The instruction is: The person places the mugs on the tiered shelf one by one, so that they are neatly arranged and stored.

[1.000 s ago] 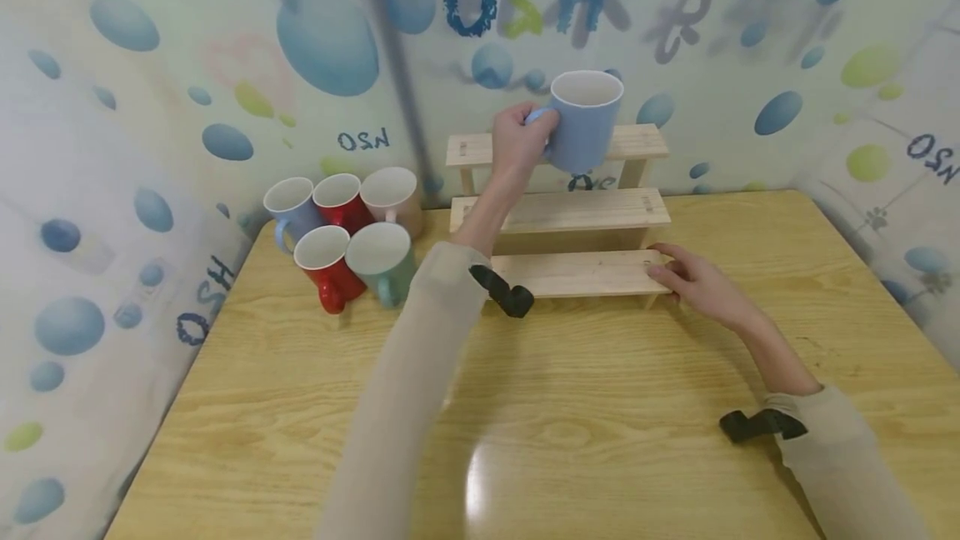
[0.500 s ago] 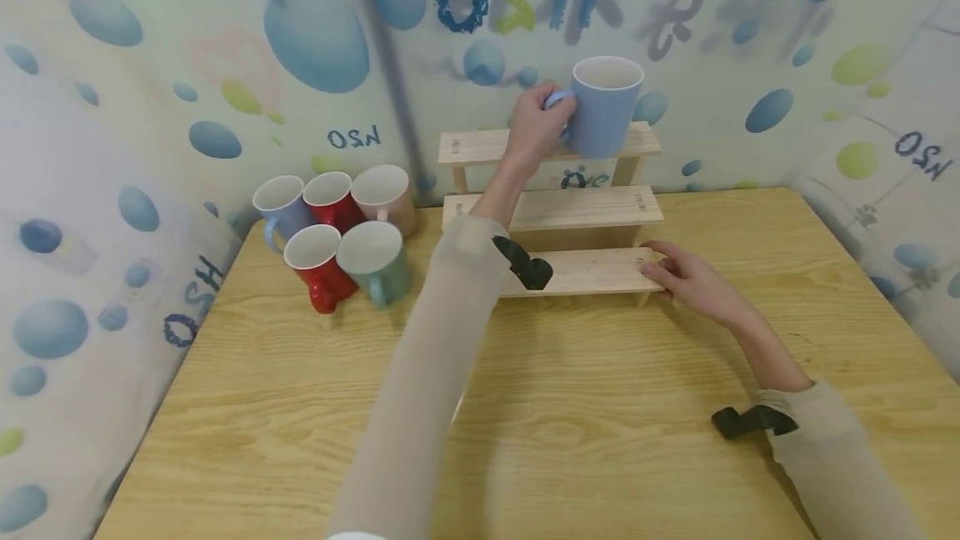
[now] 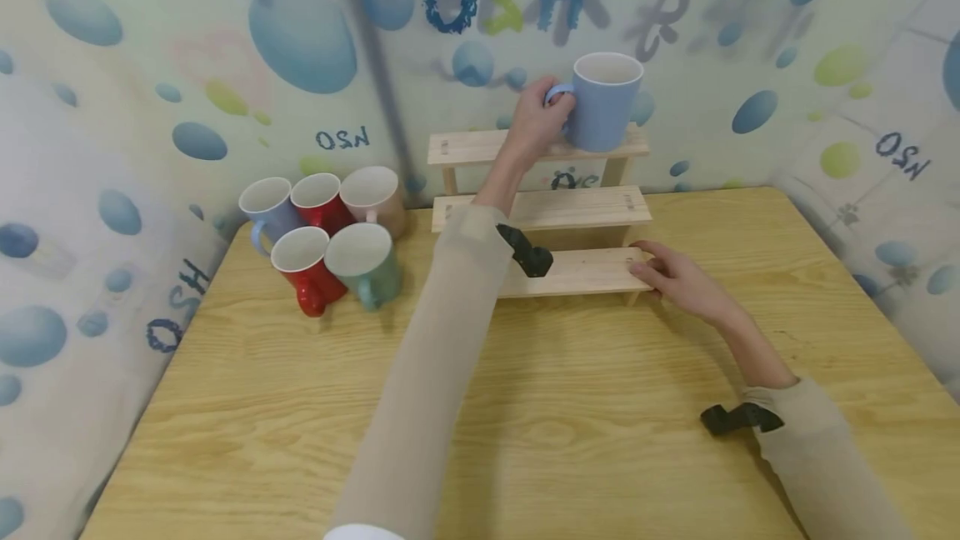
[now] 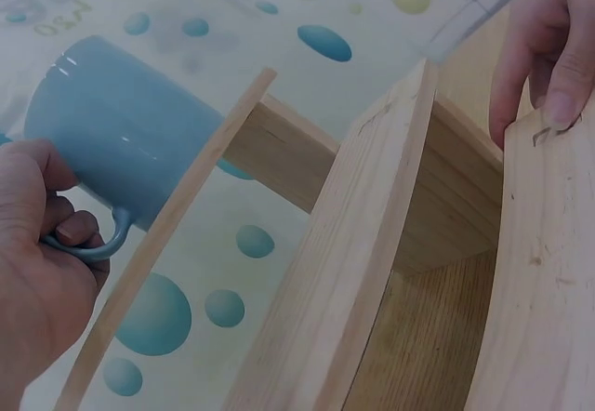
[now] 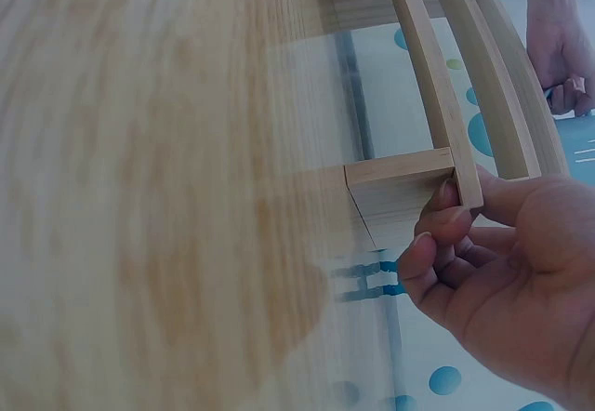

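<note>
My left hand [image 3: 540, 119] grips the handle of a light blue mug [image 3: 606, 107], upright at the right part of the top tier of a three-tier wooden rack [image 3: 555, 269]. In the left wrist view the mug [image 4: 116, 123] stands at the top board, its base hidden behind the board's edge. My right hand [image 3: 682, 282] pinches the right end of the lowest board. In the right wrist view, curled fingers of this hand [image 5: 511, 271] hold the board's end, thumb on one face and fingers on the other.
On the left of the table [image 3: 315, 423] stand several mugs: a blue mug [image 3: 277, 211], red mugs, a pink mug [image 3: 378, 202] and a green mug [image 3: 367, 273]. A patterned wall backdrop [image 3: 300, 48] rises behind the rack.
My left hand has carried the blue mug to the right and down onto the top tier. My right hand keeps its hold on the lowest board.
</note>
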Available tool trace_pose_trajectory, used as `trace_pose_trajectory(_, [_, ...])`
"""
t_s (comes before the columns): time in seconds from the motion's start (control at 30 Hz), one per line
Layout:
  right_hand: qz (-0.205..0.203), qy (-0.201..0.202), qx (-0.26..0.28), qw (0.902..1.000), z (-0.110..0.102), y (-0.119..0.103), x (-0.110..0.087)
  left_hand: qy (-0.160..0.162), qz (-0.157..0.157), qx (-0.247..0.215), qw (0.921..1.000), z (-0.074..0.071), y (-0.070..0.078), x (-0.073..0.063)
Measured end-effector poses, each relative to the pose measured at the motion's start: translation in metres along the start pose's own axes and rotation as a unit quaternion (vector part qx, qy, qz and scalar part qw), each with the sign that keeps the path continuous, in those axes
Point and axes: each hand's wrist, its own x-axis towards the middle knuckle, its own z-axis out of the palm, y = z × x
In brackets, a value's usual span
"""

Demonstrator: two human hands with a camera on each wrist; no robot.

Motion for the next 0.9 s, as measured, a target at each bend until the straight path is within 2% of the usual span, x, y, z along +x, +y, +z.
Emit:
trace_pose_trajectory(0.37, [0.001,0.0,0.007,1.0,0.001,0.001,0.002,-0.029,0.016,0.031,0.999,-0.001,-0.003,0.008])
trace_pose_trajectory(0.6, [0.009,-0.001,-0.004,0.9999,0.002,0.001,0.002,-0.078,-0.02,0.097,0.9921,-0.007,0.004,0.006])
trace_pose_trajectory(0.77, [0.008,-0.001,-0.009,0.9999,0.002,0.001,0.002,-0.09,-0.026,0.085,0.9919,-0.009,0.003,0.003])
trace_pose_trajectory(0.9, [0.01,-0.002,-0.009,0.9999,0.001,0.001,0.002,-0.081,-0.025,0.055,0.9949,-0.01,0.001,-0.001])
